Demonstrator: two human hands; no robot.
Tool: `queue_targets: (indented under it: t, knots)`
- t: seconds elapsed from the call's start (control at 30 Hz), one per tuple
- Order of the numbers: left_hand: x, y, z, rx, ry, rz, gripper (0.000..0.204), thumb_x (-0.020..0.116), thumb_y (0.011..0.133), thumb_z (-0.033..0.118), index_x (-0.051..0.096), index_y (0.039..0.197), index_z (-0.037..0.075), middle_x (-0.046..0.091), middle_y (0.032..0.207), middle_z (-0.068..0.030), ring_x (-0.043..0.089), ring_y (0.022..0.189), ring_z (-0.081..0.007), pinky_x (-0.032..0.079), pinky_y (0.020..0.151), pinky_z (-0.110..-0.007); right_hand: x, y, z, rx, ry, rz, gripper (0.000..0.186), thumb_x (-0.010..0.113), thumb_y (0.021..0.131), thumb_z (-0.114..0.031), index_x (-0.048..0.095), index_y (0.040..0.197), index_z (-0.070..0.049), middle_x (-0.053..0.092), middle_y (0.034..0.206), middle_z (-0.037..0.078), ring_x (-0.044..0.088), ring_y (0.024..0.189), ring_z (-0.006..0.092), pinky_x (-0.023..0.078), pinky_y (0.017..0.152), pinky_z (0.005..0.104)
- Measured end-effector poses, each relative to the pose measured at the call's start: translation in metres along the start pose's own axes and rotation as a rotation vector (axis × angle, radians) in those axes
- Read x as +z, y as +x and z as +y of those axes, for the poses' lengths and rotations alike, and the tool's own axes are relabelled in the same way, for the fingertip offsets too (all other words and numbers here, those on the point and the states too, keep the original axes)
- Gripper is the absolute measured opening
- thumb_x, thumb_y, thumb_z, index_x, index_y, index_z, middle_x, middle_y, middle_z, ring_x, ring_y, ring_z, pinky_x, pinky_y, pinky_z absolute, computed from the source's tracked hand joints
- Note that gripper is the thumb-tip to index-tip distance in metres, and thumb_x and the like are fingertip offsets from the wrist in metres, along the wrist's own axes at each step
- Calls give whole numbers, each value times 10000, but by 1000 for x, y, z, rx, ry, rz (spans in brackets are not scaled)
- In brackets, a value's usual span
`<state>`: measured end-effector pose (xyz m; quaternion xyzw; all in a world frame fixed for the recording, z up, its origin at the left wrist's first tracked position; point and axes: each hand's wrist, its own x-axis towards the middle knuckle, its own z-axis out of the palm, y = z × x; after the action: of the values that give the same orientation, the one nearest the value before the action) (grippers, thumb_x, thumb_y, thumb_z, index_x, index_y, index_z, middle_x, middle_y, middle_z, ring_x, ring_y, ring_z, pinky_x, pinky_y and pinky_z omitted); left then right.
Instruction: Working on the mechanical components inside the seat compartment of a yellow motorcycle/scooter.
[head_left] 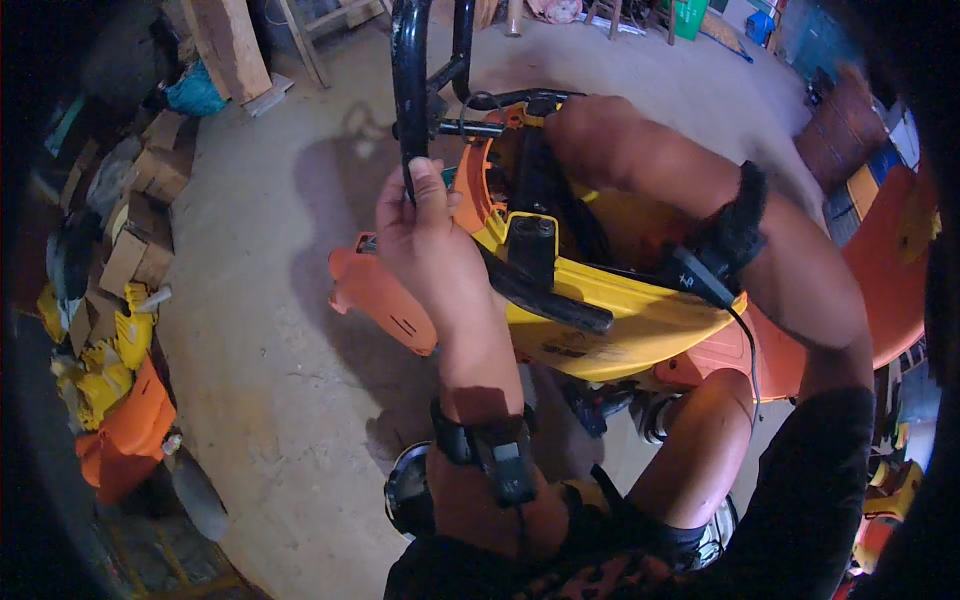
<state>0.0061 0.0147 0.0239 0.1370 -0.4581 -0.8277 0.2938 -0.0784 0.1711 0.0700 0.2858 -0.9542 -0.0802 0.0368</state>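
Note:
In front of me is a yellow plastic body (pixel 640 320) with orange panels, its upper side open onto a hollow interior. A black metal tube (pixel 408 80) rises at its far left. My left hand (pixel 425 215) is closed around the lower part of that tube, thumb and fingers pinching it. A short black bar (pixel 555 300) sticks out past my left wrist. My right hand (pixel 590 140) reaches over the body to its far edge, beside a black upright part. That hand is smeared and its fingers are hidden, so what it touches cannot be made out.
An orange panel (pixel 380 295) hangs or rests low beside the yellow body. Cardboard boxes (pixel 140 255), yellow pieces (pixel 125 340) and orange pieces (pixel 130 430) lie along the left. A wooden post (pixel 228 50) stands at the back left. A large orange part (pixel 890 270) is at right.

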Motion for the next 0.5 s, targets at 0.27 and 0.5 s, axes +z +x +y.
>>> queue_targets:
  t: [0.27,0.5]
  knots:
    - [2,0,-3,-24,-20,13,279,625,876,206,569,1025,-23,620,878,-58,530,744,-90,416,702,-226,21,-23,10,-18,112,146,184,597,777,-176,655,932,-96,644,915,153,625,889,308,512,749,392]
    - [-1,3,-5,13,39,34,308,620,875,255,622,1041,-5,643,917,-44,528,718,-115,446,660,-234,-2,-8,-6,111,-4,-147,179,561,807,-174,647,936,-83,643,915,152,620,893,306,508,749,398]
